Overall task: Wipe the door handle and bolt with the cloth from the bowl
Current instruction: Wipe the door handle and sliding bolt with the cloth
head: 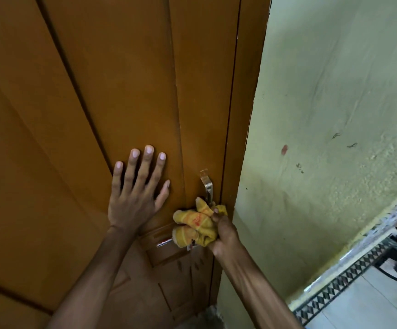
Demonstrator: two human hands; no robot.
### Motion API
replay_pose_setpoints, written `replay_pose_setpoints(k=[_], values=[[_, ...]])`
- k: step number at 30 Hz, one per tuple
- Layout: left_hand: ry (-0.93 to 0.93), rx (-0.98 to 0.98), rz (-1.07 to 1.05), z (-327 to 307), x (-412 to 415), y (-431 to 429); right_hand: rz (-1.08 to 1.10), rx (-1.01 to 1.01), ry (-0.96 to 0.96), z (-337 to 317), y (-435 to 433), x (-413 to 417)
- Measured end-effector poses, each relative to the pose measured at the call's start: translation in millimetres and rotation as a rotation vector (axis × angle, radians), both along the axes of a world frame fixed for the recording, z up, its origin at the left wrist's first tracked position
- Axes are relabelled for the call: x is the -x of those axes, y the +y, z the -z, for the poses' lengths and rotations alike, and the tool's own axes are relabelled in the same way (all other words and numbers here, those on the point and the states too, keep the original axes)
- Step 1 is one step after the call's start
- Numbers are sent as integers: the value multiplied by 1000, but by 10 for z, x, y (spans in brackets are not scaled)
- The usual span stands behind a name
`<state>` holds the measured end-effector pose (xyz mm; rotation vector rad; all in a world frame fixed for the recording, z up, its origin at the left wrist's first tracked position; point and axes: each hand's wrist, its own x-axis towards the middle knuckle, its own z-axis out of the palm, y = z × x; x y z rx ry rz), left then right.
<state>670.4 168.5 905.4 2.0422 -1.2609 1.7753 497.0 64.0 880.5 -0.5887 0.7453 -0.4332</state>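
A brown wooden door [97,103] fills the left of the view. A silver metal handle [207,186] is fixed near its right edge. My right hand [223,233] grips a bunched yellow cloth [196,223] with red print and presses it against the lower end of the handle. Below the cloth a silver bolt [164,243] peeks out, mostly hidden by the cloth. My left hand [137,193] lies flat on the door, fingers spread, left of the handle. The bowl is out of view.
A pale green wall [335,115] with a few marks stands right of the door frame [242,115]. At the bottom right are a tiled floor [370,305], a patterned skirting strip [349,271] and dark cables.
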Motion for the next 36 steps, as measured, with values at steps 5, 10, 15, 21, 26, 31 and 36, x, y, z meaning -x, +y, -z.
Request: replay_pose_setpoints(k=[5, 10, 15, 21, 26, 31, 36], values=[[6, 5, -5, 8, 6, 11, 25, 86, 76, 147, 19, 89], [7, -6, -17, -13, 20, 18, 41, 235, 94, 317, -126, 449], [38, -24, -10, -48, 50, 20, 146, 309, 338, 559, -162, 746], [202, -213, 227, 198, 171, 209, 371, 908, 484, 755, -84, 474], [160, -553, 119, 692, 83, 590, 162, 1262, 544, 1052, 46, 139], [83, -633, 45, 770, -36, 695, 136, 1265, 584, 1129, 257, -88], [-28, -660, -3, 840, -96, 682, 67, 1461, 502, 1136, 163, 15]])
